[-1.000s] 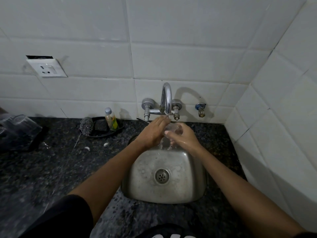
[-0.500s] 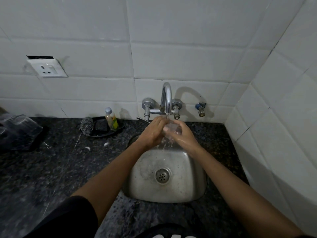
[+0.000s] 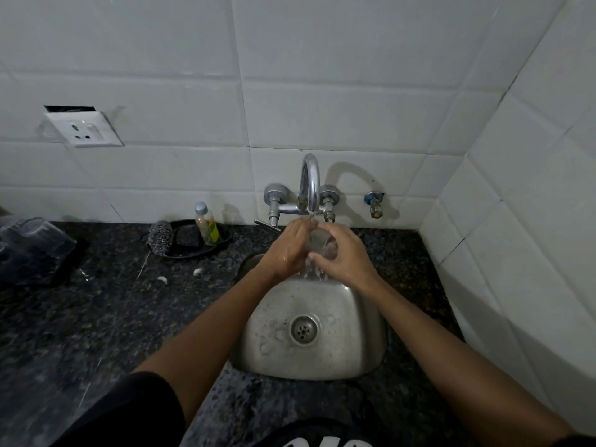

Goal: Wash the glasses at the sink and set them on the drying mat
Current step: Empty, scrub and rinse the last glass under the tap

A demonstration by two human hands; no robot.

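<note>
A clear glass (image 3: 317,241) is held under the running tap (image 3: 310,185), over the back of the steel sink (image 3: 351,343). My left hand (image 3: 288,246) wraps its left side and my right hand (image 3: 346,254) grips its right side, thumb across the front. Water spills down from the glass into the basin. Most of the glass is hidden between my hands. At the far left a dark drying mat (image 3: 48,269) carries upturned clear glasses (image 3: 32,233).
A black dish (image 3: 222,241) behind the sink's left holds a steel scrubber (image 3: 160,237), a dark sponge and a small soap bottle (image 3: 207,224). Dark granite counter (image 3: 106,317) surrounds the sink. Tiled walls close the back and right. A socket (image 3: 84,129) sits on the left wall.
My hands have drawn closer together round the glass and lifted it slightly toward the spout. Water keeps running over it.
</note>
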